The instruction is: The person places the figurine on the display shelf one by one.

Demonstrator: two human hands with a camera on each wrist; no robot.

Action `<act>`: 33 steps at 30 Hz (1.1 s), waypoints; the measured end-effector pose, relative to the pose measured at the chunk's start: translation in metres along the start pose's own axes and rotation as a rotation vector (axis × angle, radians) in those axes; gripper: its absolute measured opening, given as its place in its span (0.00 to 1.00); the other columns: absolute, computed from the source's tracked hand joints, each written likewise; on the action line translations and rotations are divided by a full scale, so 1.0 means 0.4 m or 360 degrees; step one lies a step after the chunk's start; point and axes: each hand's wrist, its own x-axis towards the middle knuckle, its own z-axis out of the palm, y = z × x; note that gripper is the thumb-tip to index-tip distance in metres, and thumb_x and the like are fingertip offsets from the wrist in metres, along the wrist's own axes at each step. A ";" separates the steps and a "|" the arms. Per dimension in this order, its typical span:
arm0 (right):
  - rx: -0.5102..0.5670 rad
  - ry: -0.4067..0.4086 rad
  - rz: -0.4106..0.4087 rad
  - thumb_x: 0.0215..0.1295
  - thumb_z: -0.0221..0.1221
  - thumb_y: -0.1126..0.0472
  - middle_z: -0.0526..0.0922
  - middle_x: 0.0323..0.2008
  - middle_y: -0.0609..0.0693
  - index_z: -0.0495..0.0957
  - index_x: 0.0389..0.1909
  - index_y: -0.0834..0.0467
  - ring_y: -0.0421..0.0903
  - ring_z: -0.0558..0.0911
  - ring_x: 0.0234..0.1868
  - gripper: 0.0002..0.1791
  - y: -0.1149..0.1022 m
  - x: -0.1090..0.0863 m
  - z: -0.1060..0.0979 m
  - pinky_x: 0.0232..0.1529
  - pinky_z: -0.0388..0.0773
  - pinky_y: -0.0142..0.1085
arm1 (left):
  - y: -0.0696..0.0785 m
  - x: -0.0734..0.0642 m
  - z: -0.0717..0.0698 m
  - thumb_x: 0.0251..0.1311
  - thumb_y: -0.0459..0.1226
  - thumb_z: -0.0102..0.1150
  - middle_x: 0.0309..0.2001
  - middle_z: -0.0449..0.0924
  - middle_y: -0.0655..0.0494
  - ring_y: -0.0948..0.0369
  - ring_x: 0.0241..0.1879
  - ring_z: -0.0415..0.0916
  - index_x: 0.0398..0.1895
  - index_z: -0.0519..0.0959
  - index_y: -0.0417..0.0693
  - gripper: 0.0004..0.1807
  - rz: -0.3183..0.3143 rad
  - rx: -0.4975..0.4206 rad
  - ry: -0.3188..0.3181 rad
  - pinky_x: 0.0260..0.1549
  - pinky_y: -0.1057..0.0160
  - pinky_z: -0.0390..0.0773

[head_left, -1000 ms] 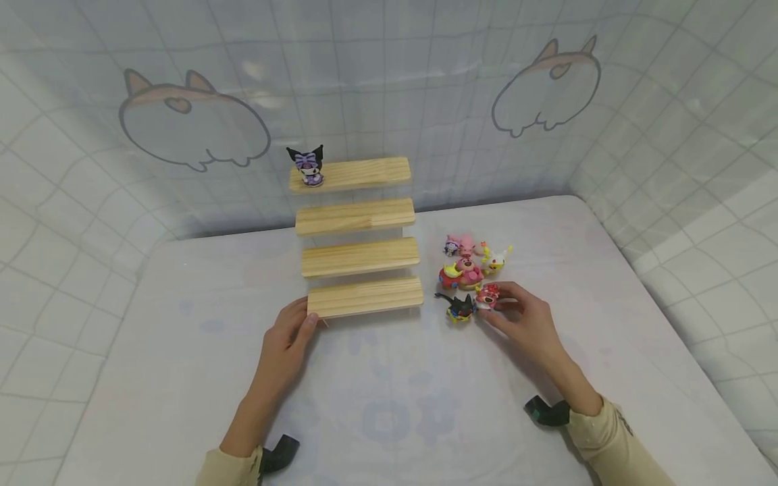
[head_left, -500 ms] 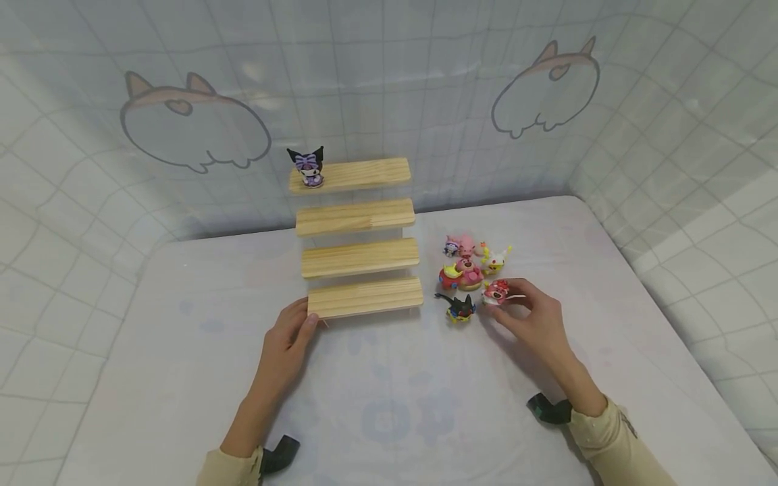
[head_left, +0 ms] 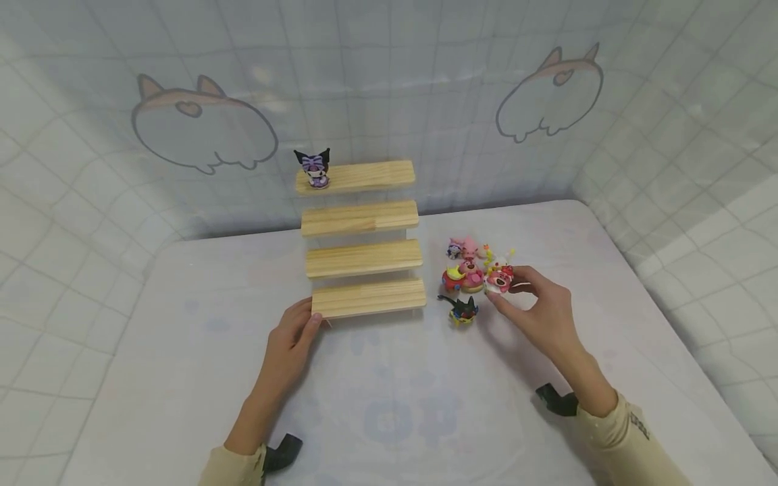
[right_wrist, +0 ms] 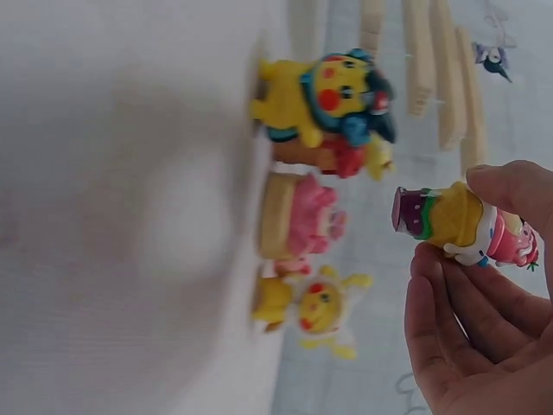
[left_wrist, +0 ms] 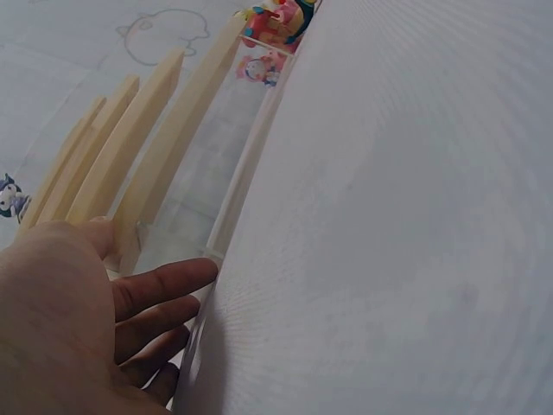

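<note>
My right hand (head_left: 546,316) pinches a pink bear figurine (head_left: 500,281) between thumb and fingers, just above the table. In the right wrist view its yellow middle and purple base (right_wrist: 412,213) show, tilted sideways. Close around it stand several small figurines: a black-capped yellow one (right_wrist: 333,95), a pink bear in a ring (head_left: 471,277), a red piece with yellow top (head_left: 452,277) and a white-hooded yellow one (right_wrist: 320,307). My left hand (head_left: 290,341) touches the left end of the bottom step of a wooden display rack (head_left: 369,299), its fingers fairly straight along the clear side (left_wrist: 186,225).
A purple-and-black figurine (head_left: 316,172) stands at the left of the rack's top step. Two smaller figurines, one pink (head_left: 469,248), stand behind the group. A white cloth (head_left: 389,391) covers the table, and grid-patterned curtains (head_left: 389,81) hang around it.
My right hand has lifted the pink bear figurine from beside the black-capped one, moving it right and back. My left hand keeps its place at the rack; the head view shifts slightly.
</note>
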 end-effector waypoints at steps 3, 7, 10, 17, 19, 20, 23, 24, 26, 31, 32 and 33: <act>-0.0010 0.0018 -0.0028 0.55 0.80 0.60 0.91 0.41 0.52 0.84 0.52 0.57 0.52 0.90 0.41 0.24 -0.013 0.011 -0.005 0.45 0.79 0.34 | 0.001 0.000 0.001 0.81 0.41 0.52 0.64 0.82 0.48 0.48 0.75 0.69 0.38 0.85 0.49 0.14 0.0007 0.0003 -0.0002 0.76 0.44 0.65; -0.0021 0.0021 -0.0062 0.55 0.80 0.60 0.91 0.39 0.52 0.84 0.52 0.58 0.52 0.91 0.41 0.24 -0.028 0.026 -0.010 0.45 0.78 0.32 | 0.004 0.001 0.004 0.81 0.41 0.52 0.65 0.81 0.47 0.47 0.74 0.69 0.38 0.85 0.48 0.14 0.0012 0.0007 -0.0007 0.76 0.43 0.65; -0.0021 0.0006 -0.0090 0.55 0.79 0.60 0.91 0.39 0.52 0.84 0.51 0.58 0.52 0.90 0.41 0.24 -0.039 0.033 -0.010 0.45 0.77 0.28 | 0.005 0.000 0.006 0.81 0.41 0.52 0.65 0.81 0.47 0.47 0.74 0.69 0.38 0.85 0.49 0.14 0.0013 0.0010 -0.0011 0.76 0.43 0.65; -0.0006 -0.0051 -0.0113 0.54 0.81 0.58 0.90 0.40 0.51 0.83 0.52 0.59 0.51 0.90 0.41 0.26 -0.066 0.058 -0.005 0.47 0.81 0.36 | 0.011 0.000 0.008 0.82 0.42 0.52 0.65 0.81 0.46 0.47 0.74 0.69 0.39 0.84 0.50 0.14 0.0014 0.0006 -0.0020 0.76 0.42 0.65; 0.0016 -0.0069 -0.0120 0.54 0.81 0.58 0.90 0.41 0.52 0.83 0.53 0.59 0.52 0.90 0.42 0.27 -0.078 0.069 -0.002 0.48 0.82 0.42 | 0.012 0.000 0.007 0.81 0.42 0.52 0.66 0.81 0.46 0.47 0.74 0.69 0.38 0.84 0.50 0.14 0.0018 0.0012 -0.0022 0.76 0.43 0.65; 0.0030 -0.0074 -0.0120 0.54 0.81 0.58 0.90 0.41 0.52 0.83 0.53 0.60 0.51 0.90 0.42 0.27 -0.085 0.076 0.000 0.49 0.82 0.45 | 0.012 0.000 0.006 0.81 0.42 0.52 0.66 0.81 0.46 0.47 0.74 0.69 0.38 0.84 0.50 0.14 0.0018 0.0016 -0.0022 0.75 0.43 0.65; 0.0070 -0.0090 -0.0126 0.57 0.79 0.57 0.89 0.41 0.52 0.83 0.53 0.59 0.51 0.89 0.44 0.25 -0.107 0.100 0.011 0.49 0.83 0.47 | 0.012 -0.001 0.002 0.81 0.41 0.52 0.66 0.81 0.46 0.48 0.74 0.69 0.38 0.85 0.49 0.14 0.0024 0.0036 -0.0012 0.75 0.45 0.66; 0.0090 -0.0094 -0.0129 0.57 0.79 0.57 0.89 0.41 0.51 0.83 0.53 0.59 0.51 0.89 0.44 0.24 -0.116 0.109 0.015 0.48 0.83 0.46 | 0.012 -0.001 0.001 0.81 0.41 0.52 0.65 0.81 0.46 0.48 0.74 0.69 0.38 0.85 0.49 0.14 0.0029 0.0037 -0.0006 0.75 0.46 0.66; 0.0121 -0.0102 -0.0157 0.58 0.78 0.57 0.89 0.40 0.51 0.83 0.52 0.59 0.52 0.89 0.43 0.23 -0.132 0.128 0.024 0.46 0.84 0.45 | 0.010 -0.003 -0.002 0.81 0.40 0.52 0.65 0.81 0.47 0.48 0.74 0.69 0.38 0.85 0.49 0.14 0.0031 0.0041 0.0005 0.75 0.47 0.65; 0.0196 -0.0138 -0.0222 0.58 0.78 0.57 0.88 0.38 0.52 0.83 0.49 0.59 0.53 0.89 0.42 0.21 -0.168 0.166 0.046 0.46 0.86 0.45 | 0.008 -0.005 -0.004 0.81 0.40 0.52 0.65 0.81 0.47 0.48 0.74 0.69 0.37 0.84 0.49 0.14 0.0024 0.0029 0.0009 0.75 0.47 0.65; 0.0197 -0.0144 -0.0227 0.58 0.78 0.57 0.88 0.37 0.53 0.83 0.48 0.59 0.52 0.89 0.42 0.21 -0.173 0.171 0.050 0.45 0.86 0.45 | 0.008 -0.005 -0.004 0.81 0.40 0.52 0.65 0.81 0.47 0.48 0.74 0.69 0.38 0.84 0.49 0.14 0.0021 0.0027 0.0008 0.75 0.47 0.65; 0.0197 -0.0152 -0.0228 0.58 0.78 0.57 0.88 0.37 0.53 0.83 0.48 0.59 0.52 0.89 0.42 0.21 -0.179 0.176 0.053 0.45 0.87 0.46 | 0.008 -0.005 -0.004 0.82 0.41 0.52 0.65 0.81 0.47 0.48 0.74 0.69 0.38 0.84 0.50 0.14 0.0019 0.0025 0.0007 0.75 0.46 0.65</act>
